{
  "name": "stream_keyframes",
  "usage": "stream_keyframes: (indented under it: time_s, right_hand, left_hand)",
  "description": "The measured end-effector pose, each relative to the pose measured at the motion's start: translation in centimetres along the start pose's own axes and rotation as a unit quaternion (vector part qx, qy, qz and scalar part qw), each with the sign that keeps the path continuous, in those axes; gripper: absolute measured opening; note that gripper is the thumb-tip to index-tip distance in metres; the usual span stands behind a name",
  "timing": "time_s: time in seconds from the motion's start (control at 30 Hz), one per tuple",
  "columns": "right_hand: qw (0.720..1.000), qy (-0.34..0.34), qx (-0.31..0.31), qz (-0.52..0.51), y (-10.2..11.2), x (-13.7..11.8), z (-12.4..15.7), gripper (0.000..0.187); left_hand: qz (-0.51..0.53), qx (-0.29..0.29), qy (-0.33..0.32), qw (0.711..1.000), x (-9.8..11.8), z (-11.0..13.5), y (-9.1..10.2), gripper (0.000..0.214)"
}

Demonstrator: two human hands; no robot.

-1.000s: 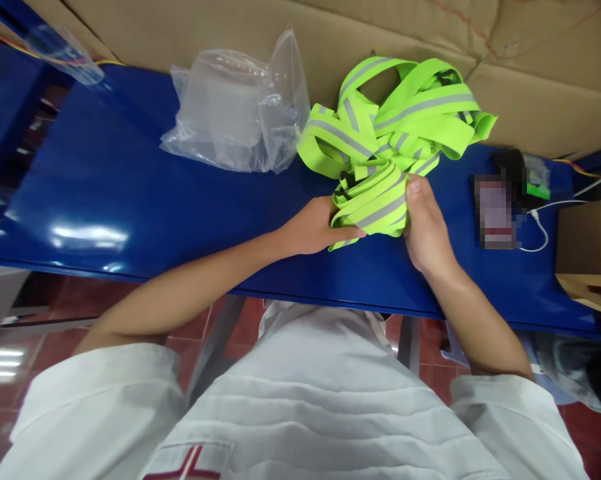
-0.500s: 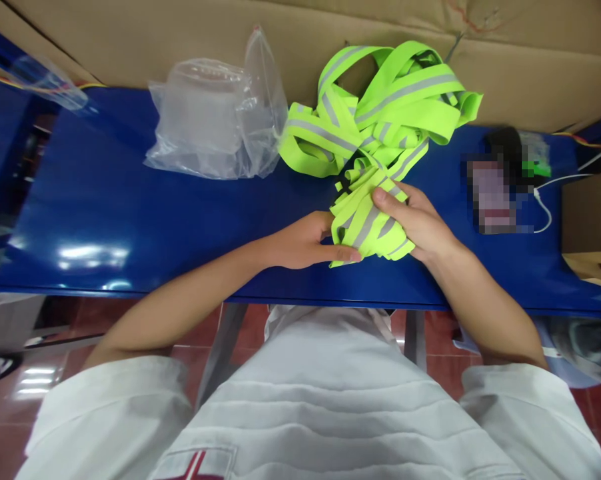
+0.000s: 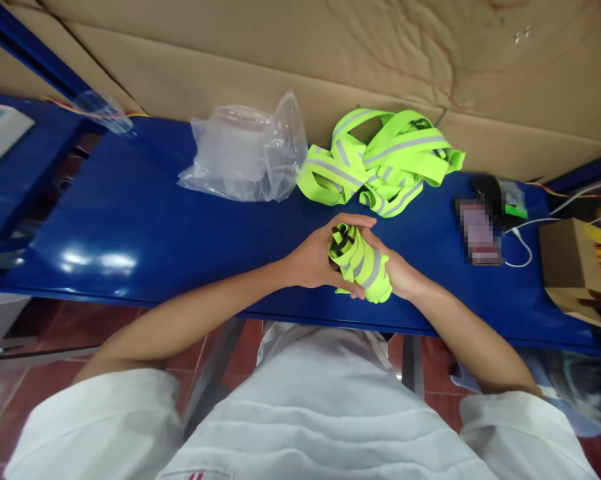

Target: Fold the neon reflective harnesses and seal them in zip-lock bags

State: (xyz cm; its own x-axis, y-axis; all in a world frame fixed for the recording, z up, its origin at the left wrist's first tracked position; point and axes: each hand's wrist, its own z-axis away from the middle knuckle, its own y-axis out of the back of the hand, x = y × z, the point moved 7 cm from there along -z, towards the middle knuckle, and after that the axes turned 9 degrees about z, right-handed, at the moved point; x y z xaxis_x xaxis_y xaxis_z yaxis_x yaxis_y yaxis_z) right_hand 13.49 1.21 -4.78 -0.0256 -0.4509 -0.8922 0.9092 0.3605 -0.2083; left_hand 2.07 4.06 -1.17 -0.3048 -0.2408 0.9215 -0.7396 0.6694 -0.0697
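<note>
Between my two hands, above the front of the blue table (image 3: 180,247), is a rolled-up bundle of neon yellow-green reflective strap (image 3: 368,267) with grey stripes; black parts show at its upper left end. My left hand (image 3: 315,257) is wrapped round the bundle's left side, thumb on the near side and fingers at the back. From the right, my right hand (image 3: 400,273) closes on the bundle, most of its fingers hidden behind it. A loose heap of the same reflective straps (image 3: 395,157) lies beyond my hands, apart from the bundle.
A clear plastic bag (image 3: 245,157) rests at the back, left of the heap. On the right are a blurred-out phone (image 3: 480,230), a white cable (image 3: 523,247) and an open cardboard box (image 3: 563,260). A brown cardboard wall (image 3: 230,60) runs along the back edge.
The bundle has been squeezed into a tighter roll and pulled apart from the heap, nearer to me. My left hand now wraps further round it. The camera view has tilted upward.
</note>
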Motion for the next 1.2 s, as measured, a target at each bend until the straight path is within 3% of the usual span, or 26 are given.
stream_keyframes:
  time_s: [0.1, 0.2, 0.3, 0.4, 0.47, 0.67, 0.73, 0.83, 0.93, 1.0, 1.07, 1.17, 1.2]
  right_hand:
    - [0.998, 0.002, 0.062, 0.010, 0.8, -0.1, -0.1, 0.056]
    - [0.985, 0.056, 0.141, 0.082, 2.2, -0.8, 0.1, 0.062]
    - [0.959, 0.138, 0.154, 0.196, 2.4, -1.9, 0.6, 0.071]
    - [0.921, 0.221, 0.160, 0.278, 2.1, -2.9, 1.3, 0.075]
    - [0.912, 0.234, 0.148, 0.304, 2.0, -2.9, 1.2, 0.076]
    - [0.923, 0.218, 0.126, 0.290, 1.7, -2.0, 0.3, 0.061]
    - [0.903, 0.233, 0.165, 0.322, 1.7, -2.3, 0.8, 0.059]
    - [0.848, 0.244, 0.248, 0.399, 2.0, -2.9, 1.9, 0.054]
    - [0.812, 0.271, 0.295, 0.424, 2.5, -3.7, 2.7, 0.049]
    - [0.799, 0.294, 0.317, 0.418, 3.0, -4.3, 3.0, 0.048]
    - [0.795, 0.307, 0.337, 0.399, 3.7, -4.7, 3.0, 0.050]
    - [0.813, 0.301, 0.353, 0.353, 4.7, -4.7, 2.4, 0.054]
    - [0.821, 0.294, 0.357, 0.336, 5.0, -4.6, 2.1, 0.055]
  left_hand:
    - [-0.021, 0.052, -0.012, 0.998, -0.2, -0.2, 0.9, 0.092]
    - [-0.071, 0.140, -0.023, 0.987, -0.3, -0.3, 2.6, 0.082]
    - [-0.114, 0.203, -0.019, 0.972, -0.5, -0.2, 3.9, 0.080]
    - [-0.150, 0.211, 0.004, 0.966, -1.0, -0.1, 4.0, 0.081]
    - [-0.136, 0.208, 0.020, 0.968, -1.6, 0.0, 3.8, 0.077]
    - [-0.103, 0.157, 0.024, 0.982, -2.3, -0.4, 3.7, 0.073]
    - [-0.086, 0.117, 0.021, 0.989, -2.4, -0.6, 3.4, 0.069]
    - [-0.062, 0.048, 0.027, 0.997, -1.8, -0.8, 2.6, 0.063]
    - [-0.127, -0.002, -0.005, 0.992, 1.1, -1.3, 2.2, 0.057]
    - [-0.240, 0.018, -0.066, 0.968, 4.5, -1.9, 3.5, 0.055]
    - [-0.372, 0.101, -0.116, 0.915, 7.7, -2.4, 6.6, 0.051]
    - [-0.555, 0.259, -0.077, 0.787, 9.1, -2.3, 14.4, 0.061]
    - [-0.574, 0.286, -0.039, 0.767, 8.4, -2.1, 17.4, 0.073]
